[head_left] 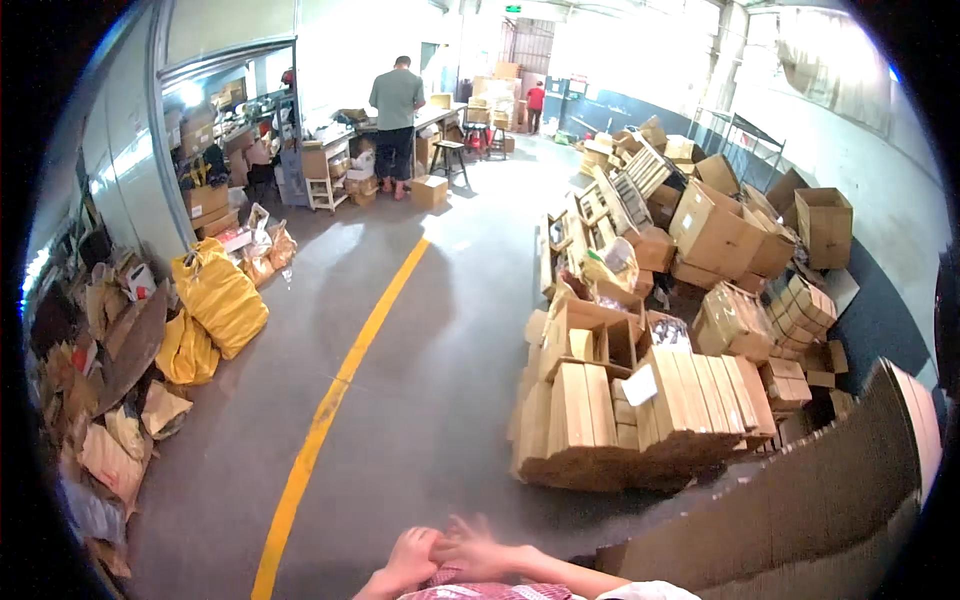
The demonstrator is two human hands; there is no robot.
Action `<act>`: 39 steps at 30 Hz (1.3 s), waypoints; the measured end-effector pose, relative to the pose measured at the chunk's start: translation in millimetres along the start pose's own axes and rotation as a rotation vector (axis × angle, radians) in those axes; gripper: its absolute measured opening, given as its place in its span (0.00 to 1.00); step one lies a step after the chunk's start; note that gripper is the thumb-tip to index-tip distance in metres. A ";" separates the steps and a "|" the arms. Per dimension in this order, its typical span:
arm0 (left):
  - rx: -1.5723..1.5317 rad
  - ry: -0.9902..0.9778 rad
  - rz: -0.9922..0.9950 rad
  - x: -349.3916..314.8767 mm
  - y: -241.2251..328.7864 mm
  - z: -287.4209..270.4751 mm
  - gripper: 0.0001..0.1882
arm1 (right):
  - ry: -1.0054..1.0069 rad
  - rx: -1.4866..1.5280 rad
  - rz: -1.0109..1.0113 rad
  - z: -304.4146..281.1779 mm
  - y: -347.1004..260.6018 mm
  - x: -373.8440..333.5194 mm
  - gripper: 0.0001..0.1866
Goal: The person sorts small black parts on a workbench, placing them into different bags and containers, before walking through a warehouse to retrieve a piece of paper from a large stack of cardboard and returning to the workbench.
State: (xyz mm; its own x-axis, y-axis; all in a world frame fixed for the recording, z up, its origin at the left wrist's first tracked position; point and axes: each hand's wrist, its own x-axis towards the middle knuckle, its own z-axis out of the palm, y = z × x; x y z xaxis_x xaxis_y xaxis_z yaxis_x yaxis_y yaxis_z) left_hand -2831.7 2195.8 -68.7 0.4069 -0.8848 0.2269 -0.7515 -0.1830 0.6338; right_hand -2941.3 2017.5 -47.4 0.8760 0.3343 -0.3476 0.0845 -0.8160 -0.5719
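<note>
At the lower edge of the head view, my two hands meet in front of my body. My left hand (411, 556) is closed, its fingers curled against the other hand. What it holds, if anything, is hidden. My right hand (474, 552) crosses in from the right and touches it; its fingers are smeared by motion. Red-and-white checked cloth (480, 592) lies right below and between the hands. Whether either hand grips this cloth I cannot make out.
A yellow line (345, 380) runs along the grey floor. Stacked flat cartons (680, 400) and a large cardboard sheet (790, 510) stand on the right, boxes piled behind. Yellow sacks (222, 300) and scrap cardboard lie left. A person (397, 115) stands at a far bench; another (535, 105) is farther back.
</note>
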 end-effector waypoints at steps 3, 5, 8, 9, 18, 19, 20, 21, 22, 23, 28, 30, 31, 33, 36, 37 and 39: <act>-0.035 -0.048 0.174 121.3 -32.8 -9.3 0.12 | 0.154 0.068 0.016 -57.7 63.5 18.6 0.33; -0.044 -0.169 0.214 180.3 -63.2 -5.5 0.11 | 0.195 0.202 0.142 -119.5 77.1 28.0 0.24; -0.245 -0.206 0.324 299.4 -53.6 -15.3 0.10 | 0.414 0.596 0.087 -147.4 166.5 43.1 0.23; -0.253 -0.245 0.347 329.9 -68.6 -9.6 0.10 | 0.422 0.467 0.112 -168.3 187.5 51.8 0.22; -0.035 -0.278 0.247 599.7 -202.8 -14.9 0.11 | 0.263 0.179 -0.006 -378.1 405.1 179.2 0.27; -0.031 -0.333 0.197 627.8 -215.8 -24.2 0.11 | 0.254 0.146 -0.044 -406.6 422.5 196.4 0.26; -0.065 -0.369 0.111 652.6 -231.3 -35.9 0.11 | 0.244 0.112 -0.084 -432.8 439.1 219.8 0.25; -0.066 -0.305 0.072 675.1 -243.9 -44.5 0.12 | 0.249 0.201 -0.122 -460.1 455.0 238.2 0.23; -0.071 -0.234 0.041 701.8 -257.5 -50.5 0.13 | 0.161 0.263 -0.169 -494.3 476.6 256.5 0.21; -0.055 -0.266 -0.085 723.5 -268.0 -58.7 0.15 | 0.150 0.266 -0.196 -514.4 494.9 274.7 0.21; -0.040 -0.118 -0.347 818.2 -350.9 -55.4 0.13 | -0.025 0.081 -0.274 -613.5 595.3 365.3 0.25; -0.019 -0.055 -0.374 877.7 -389.8 -47.7 0.13 | -0.107 0.111 -0.242 -665.7 642.3 399.1 0.26; -0.036 -0.052 -0.331 916.4 -406.4 -51.4 0.12 | -0.099 0.128 -0.183 -687.8 666.5 410.9 0.26; -0.022 -0.022 -0.200 1006.0 -443.5 -64.8 0.13 | -0.062 0.144 -0.063 -737.6 719.1 431.1 0.26; -0.032 -0.038 -0.052 1120.1 -491.3 -59.0 0.13 | 0.015 0.103 -0.145 -810.1 805.3 462.2 0.28; -0.036 -0.040 -0.042 1162.8 -500.7 -55.8 0.12 | 0.050 0.082 -0.074 -838.0 829.0 460.3 0.30; -0.085 -0.088 0.056 1260.6 -506.6 -67.1 0.12 | 0.236 0.171 -0.035 -866.3 891.3 468.7 0.30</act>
State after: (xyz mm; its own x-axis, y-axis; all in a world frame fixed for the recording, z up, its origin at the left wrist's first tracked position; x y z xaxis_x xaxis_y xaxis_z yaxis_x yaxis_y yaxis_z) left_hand -1903.2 1201.9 -54.1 0.3154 -0.9275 0.2006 -0.7238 -0.0984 0.6830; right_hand -2044.0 1038.4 -76.3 0.9620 0.2253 -0.1542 0.0529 -0.7079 -0.7043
